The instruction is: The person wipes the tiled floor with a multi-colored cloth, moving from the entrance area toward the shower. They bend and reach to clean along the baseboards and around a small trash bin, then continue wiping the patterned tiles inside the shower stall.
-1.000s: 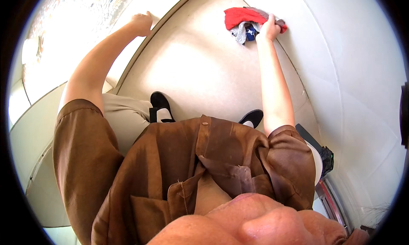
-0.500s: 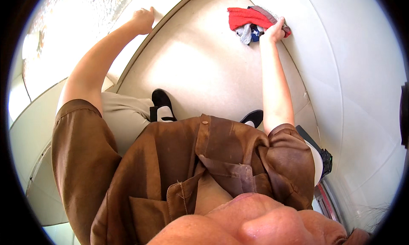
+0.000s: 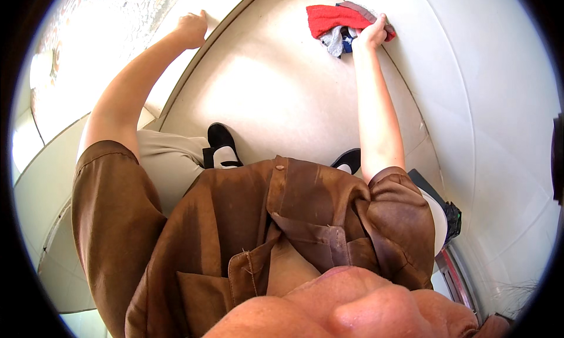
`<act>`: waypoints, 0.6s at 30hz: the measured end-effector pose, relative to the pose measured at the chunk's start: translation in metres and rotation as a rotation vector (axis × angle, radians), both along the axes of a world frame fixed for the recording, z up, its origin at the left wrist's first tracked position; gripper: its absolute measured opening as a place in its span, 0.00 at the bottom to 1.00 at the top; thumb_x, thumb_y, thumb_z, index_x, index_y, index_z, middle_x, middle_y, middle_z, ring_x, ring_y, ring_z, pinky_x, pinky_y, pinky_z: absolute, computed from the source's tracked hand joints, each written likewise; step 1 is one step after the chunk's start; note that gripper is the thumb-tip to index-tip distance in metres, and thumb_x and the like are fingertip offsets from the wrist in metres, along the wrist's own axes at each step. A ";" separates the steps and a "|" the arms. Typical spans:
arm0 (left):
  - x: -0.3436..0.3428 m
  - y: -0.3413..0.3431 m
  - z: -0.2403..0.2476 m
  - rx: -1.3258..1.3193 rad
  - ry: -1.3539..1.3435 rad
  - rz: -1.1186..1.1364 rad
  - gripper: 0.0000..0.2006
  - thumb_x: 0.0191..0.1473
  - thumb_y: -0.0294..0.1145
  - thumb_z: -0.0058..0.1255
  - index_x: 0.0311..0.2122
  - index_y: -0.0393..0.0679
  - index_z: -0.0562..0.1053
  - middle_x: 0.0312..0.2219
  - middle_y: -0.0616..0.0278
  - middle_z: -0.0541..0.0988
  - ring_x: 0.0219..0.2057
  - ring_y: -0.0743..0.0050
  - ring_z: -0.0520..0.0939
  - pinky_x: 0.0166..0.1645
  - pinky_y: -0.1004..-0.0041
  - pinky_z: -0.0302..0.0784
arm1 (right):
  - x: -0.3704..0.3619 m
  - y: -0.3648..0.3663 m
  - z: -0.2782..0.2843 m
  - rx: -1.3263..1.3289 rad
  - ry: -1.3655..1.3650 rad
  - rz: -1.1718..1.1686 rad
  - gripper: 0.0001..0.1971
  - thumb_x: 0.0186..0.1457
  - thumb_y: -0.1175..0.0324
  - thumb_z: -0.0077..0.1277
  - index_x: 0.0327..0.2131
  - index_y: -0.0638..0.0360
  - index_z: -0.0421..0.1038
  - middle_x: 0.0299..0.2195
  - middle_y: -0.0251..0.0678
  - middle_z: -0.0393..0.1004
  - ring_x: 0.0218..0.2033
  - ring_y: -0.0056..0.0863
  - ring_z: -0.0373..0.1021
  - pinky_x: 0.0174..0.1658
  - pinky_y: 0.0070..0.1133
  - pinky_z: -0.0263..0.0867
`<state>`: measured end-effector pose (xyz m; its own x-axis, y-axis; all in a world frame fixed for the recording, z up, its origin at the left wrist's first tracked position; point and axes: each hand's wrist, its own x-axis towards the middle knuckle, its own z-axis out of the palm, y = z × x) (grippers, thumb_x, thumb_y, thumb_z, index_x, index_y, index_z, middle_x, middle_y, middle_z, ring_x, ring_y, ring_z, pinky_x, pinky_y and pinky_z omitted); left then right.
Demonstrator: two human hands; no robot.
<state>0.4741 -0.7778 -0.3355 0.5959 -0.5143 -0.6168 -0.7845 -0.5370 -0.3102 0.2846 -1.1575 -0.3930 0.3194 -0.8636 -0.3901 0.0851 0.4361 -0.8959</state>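
Far out at the upper right, my right hand [image 3: 371, 35] is closed on the edge of a bunched cloth [image 3: 335, 19]. The cloth is mostly red, with a dark grey-brown strip along its top and grey and dark blue parts hanging below. It is against the pale floor beside the right wall; whether it presses on the floor I cannot tell. At the upper left, my left hand [image 3: 192, 30] rests on a white ledge [image 3: 226, 9] with nothing seen in it. One of its digits sticks out; the other fingers are mostly hidden.
Pale floor [image 3: 270, 91] narrows away between the ledge and a smooth white wall [image 3: 446, 62]. My black shoes [image 3: 222, 139] stand on it. A bright patterned panel [image 3: 111, 21] is beyond the ledge. A black plastic bag [image 3: 451, 220] sits by my right side.
My right hand and the cloth have shifted slightly left and farther away. The left hand stays on the ledge, a little farther left in the picture.
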 end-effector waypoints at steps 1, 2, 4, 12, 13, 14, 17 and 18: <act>0.000 -0.001 0.000 -0.012 0.015 0.002 0.43 0.47 0.37 0.60 0.63 0.26 0.52 0.41 0.38 0.75 0.42 0.49 0.80 0.45 0.61 0.78 | 0.000 -0.002 -0.006 -0.025 0.051 -0.034 0.28 0.60 0.50 0.47 0.53 0.66 0.60 0.53 0.42 0.65 0.52 0.37 0.66 0.50 0.39 0.67; 0.000 -0.002 -0.003 -0.009 0.012 -0.001 0.43 0.47 0.37 0.60 0.63 0.26 0.52 0.41 0.38 0.75 0.42 0.49 0.80 0.45 0.61 0.78 | 0.003 -0.004 -0.012 -0.049 0.102 -0.068 0.30 0.60 0.50 0.47 0.50 0.72 0.62 0.51 0.45 0.68 0.50 0.36 0.67 0.51 0.33 0.65; 0.002 0.000 -0.005 0.004 -0.006 0.003 0.43 0.47 0.37 0.60 0.63 0.26 0.52 0.41 0.39 0.75 0.43 0.50 0.80 0.46 0.62 0.78 | 0.007 0.000 -0.012 -0.070 0.097 -0.099 0.32 0.60 0.49 0.46 0.48 0.78 0.65 0.49 0.48 0.70 0.49 0.36 0.68 0.54 0.27 0.62; -0.002 -0.004 -0.001 -0.011 -0.012 0.015 0.42 0.46 0.36 0.60 0.61 0.25 0.53 0.39 0.40 0.76 0.43 0.50 0.80 0.45 0.61 0.78 | 0.000 0.002 -0.006 -0.053 0.073 -0.041 0.32 0.62 0.49 0.44 0.49 0.79 0.63 0.51 0.50 0.69 0.51 0.34 0.66 0.55 0.26 0.60; -0.002 -0.003 -0.002 -0.006 -0.022 0.016 0.42 0.46 0.36 0.60 0.61 0.25 0.53 0.39 0.40 0.76 0.43 0.50 0.80 0.45 0.61 0.78 | 0.000 0.001 -0.008 -0.085 0.079 -0.050 0.30 0.62 0.51 0.43 0.48 0.78 0.63 0.49 0.49 0.69 0.48 0.35 0.68 0.52 0.27 0.63; -0.001 -0.002 -0.003 -0.026 -0.021 0.010 0.42 0.46 0.35 0.61 0.61 0.25 0.53 0.39 0.40 0.76 0.43 0.49 0.80 0.45 0.61 0.78 | 0.000 -0.001 -0.010 -0.074 0.025 -0.047 0.30 0.62 0.51 0.43 0.48 0.78 0.63 0.49 0.49 0.69 0.47 0.35 0.69 0.52 0.27 0.63; -0.001 0.001 -0.004 -0.044 0.002 0.014 0.41 0.46 0.35 0.61 0.60 0.25 0.54 0.39 0.40 0.76 0.43 0.49 0.80 0.45 0.60 0.79 | 0.000 0.003 -0.003 0.027 -0.061 -0.012 0.27 0.62 0.51 0.44 0.49 0.71 0.62 0.51 0.45 0.67 0.48 0.36 0.68 0.51 0.33 0.65; 0.001 -0.001 -0.002 -0.034 0.016 0.028 0.41 0.46 0.35 0.61 0.60 0.25 0.54 0.39 0.40 0.76 0.43 0.48 0.80 0.45 0.60 0.79 | 0.001 0.002 -0.002 0.097 -0.044 0.012 0.26 0.62 0.50 0.44 0.51 0.64 0.61 0.53 0.42 0.66 0.51 0.37 0.67 0.51 0.41 0.65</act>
<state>0.4749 -0.7790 -0.3374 0.6004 -0.5182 -0.6090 -0.7738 -0.5688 -0.2789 0.2857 -1.1557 -0.3952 0.3483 -0.8187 -0.4565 0.1180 0.5214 -0.8451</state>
